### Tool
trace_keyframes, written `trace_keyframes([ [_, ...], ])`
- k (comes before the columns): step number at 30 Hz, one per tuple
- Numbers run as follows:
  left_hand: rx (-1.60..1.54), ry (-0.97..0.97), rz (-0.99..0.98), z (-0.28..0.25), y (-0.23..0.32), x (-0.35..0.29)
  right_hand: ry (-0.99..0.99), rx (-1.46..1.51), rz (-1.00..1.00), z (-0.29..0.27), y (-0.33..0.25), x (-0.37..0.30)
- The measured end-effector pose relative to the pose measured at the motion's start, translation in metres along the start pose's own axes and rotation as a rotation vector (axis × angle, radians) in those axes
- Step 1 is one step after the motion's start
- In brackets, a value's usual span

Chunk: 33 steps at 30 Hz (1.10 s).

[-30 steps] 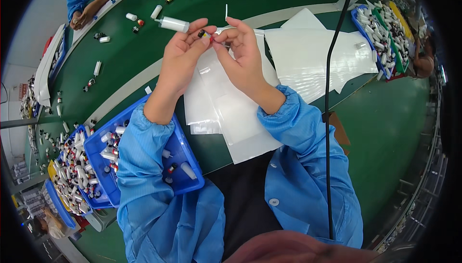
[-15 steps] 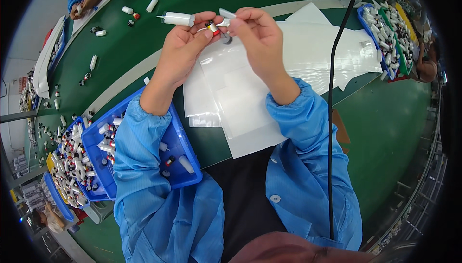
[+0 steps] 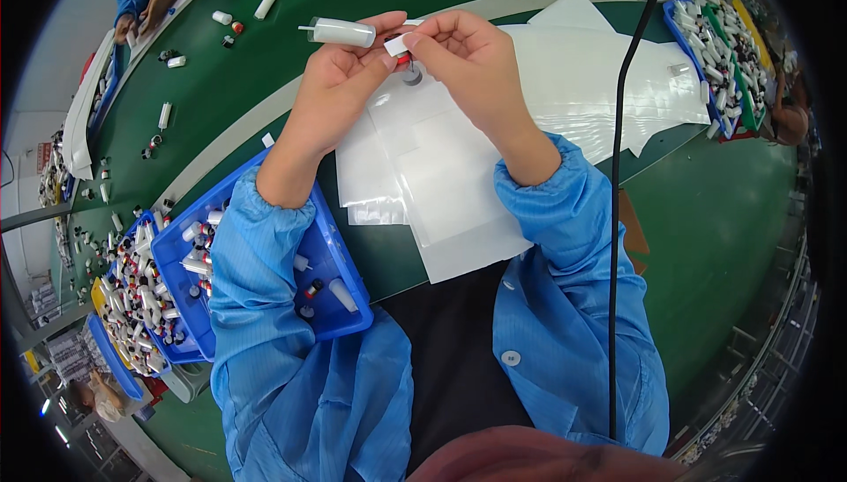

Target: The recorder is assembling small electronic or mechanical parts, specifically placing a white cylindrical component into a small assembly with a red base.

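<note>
My left hand (image 3: pixel 335 94) is closed around a clear-and-white cylindrical bottle (image 3: pixel 346 33) with a thin tip that points left. The same fingers also hold a small red part (image 3: pixel 404 59), and a grey disc (image 3: pixel 412 77) hangs just below it. Pinched in my right hand (image 3: pixel 472 63) is a small white rectangular piece (image 3: pixel 397 44), like a label. It lies against the red part, and my right fingers hide some of that part. Glossy white sheets (image 3: pixel 459 191) are spread under and beside both hands.
A blue tray (image 3: pixel 353 261) with bottles and small parts stands under my left forearm. Beyond it are more filled bins (image 3: pixel 132 297). Several loose bottles lie on the green table (image 3: pixel 221 85). A black cable (image 3: pixel 615 217) hangs to the right. Another person's hands (image 3: pixel 141 19) are at upper left.
My right hand has brought the small white piece down and left, onto the red part. My left hand has stayed nearly in place with the bottle.
</note>
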<state>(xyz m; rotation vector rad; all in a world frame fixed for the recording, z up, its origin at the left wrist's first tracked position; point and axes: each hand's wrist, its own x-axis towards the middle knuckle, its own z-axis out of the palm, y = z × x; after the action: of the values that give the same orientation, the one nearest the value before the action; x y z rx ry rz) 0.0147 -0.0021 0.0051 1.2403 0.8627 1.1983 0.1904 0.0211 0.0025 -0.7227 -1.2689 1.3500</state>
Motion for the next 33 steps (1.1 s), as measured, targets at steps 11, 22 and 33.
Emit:
trace_keyframes([
  [11,-0.015,-0.009,-0.005,0.002,0.005,-0.001,0.114,-0.076,-0.045,0.010,0.002,-0.008],
  [22,0.080,-0.166,0.105,0.003,0.018,-0.007,-0.151,0.568,0.361,0.002,-0.007,-0.002],
  [33,1.294,0.516,-0.216,-0.278,0.090,-0.051,0.091,0.208,0.118,-0.012,-0.001,0.012],
])
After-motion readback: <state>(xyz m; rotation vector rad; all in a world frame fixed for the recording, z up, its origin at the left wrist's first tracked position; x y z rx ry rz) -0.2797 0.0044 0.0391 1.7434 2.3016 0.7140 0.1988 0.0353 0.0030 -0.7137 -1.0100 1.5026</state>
